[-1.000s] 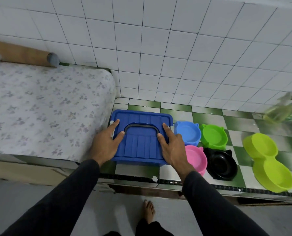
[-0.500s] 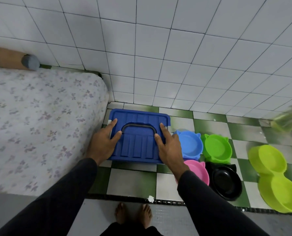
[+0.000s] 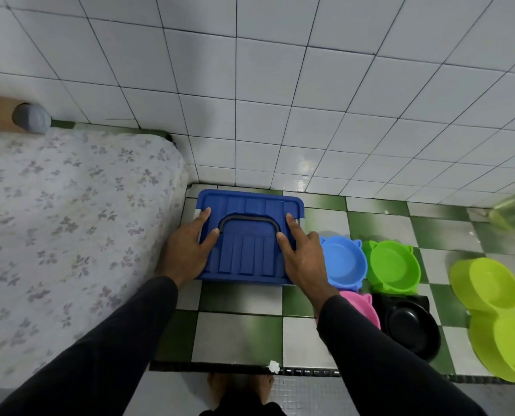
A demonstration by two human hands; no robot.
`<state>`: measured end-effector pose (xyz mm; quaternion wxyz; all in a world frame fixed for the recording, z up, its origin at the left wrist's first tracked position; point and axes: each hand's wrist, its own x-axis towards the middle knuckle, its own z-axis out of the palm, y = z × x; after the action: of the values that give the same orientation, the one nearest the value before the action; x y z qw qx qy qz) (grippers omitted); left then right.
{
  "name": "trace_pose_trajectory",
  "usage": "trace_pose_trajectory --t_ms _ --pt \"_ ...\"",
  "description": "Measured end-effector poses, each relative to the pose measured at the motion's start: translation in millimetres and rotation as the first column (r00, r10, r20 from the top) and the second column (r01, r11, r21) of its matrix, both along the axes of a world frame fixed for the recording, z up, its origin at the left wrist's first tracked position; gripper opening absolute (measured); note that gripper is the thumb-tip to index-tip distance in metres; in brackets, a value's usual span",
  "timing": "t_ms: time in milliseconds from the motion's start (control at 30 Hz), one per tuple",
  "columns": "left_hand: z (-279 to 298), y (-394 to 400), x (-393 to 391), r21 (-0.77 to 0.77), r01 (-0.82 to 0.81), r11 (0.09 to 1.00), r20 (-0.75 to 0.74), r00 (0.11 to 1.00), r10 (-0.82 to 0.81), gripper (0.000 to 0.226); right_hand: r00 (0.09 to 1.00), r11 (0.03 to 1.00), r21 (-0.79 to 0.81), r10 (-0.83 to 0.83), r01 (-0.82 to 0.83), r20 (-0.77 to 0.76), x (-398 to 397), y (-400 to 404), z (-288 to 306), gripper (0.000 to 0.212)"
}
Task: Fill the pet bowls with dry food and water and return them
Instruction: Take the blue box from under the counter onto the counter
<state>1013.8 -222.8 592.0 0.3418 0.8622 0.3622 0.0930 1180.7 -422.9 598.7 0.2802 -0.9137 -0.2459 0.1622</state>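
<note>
A blue plastic box with a ribbed lid and a dark handle stands on the green-and-white tiled ledge, against the wall. My left hand grips its left side and my right hand its right side, thumbs beside the handle. What the box holds is hidden. Right of it sit empty pet bowls: a blue bowl, a green bowl, a pink bowl partly under my right arm, a black bowl, and a lime double bowl.
A flower-patterned mattress fills the left side and touches the box's left edge. A blurred greenish bottle stands at the far right by the wall. The ledge ends at a dark rim, with my bare feet below it.
The view has come closer and now looks more steeply down at the ledge. Both hands have stayed on the sides of the blue box, which still sits beside the bowls.
</note>
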Motion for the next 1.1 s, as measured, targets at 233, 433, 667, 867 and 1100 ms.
trace_pose_trajectory --t_ms 233,433,667,867,1100 --pt "-7 11 7 0.021 0.017 1.0 -0.039 0.999 -0.016 0.064 1.0 1.0 -0.003 0.009 -0.009 -0.017 6 5 -1 0.059" --pt "-9 14 10 0.037 -0.003 0.999 -0.074 0.997 0.006 0.065 1.0 1.0 -0.022 0.013 -0.013 -0.022 10 9 2 0.06" --pt "-4 9 10 0.029 -0.022 0.999 -0.08 0.997 0.025 0.065 0.999 0.998 -0.053 0.033 -0.035 -0.032 12 10 6 0.061" --pt "0 2 6 -0.004 -0.023 1.0 -0.066 0.998 0.022 0.065 0.997 0.994 -0.083 0.074 -0.076 -0.025 9 6 12 0.061" --pt "21 -21 -8 0.161 0.081 0.984 -0.149 0.987 -0.057 0.064 0.988 0.981 -0.121 0.152 -0.149 0.021 1 -9 21 0.058"
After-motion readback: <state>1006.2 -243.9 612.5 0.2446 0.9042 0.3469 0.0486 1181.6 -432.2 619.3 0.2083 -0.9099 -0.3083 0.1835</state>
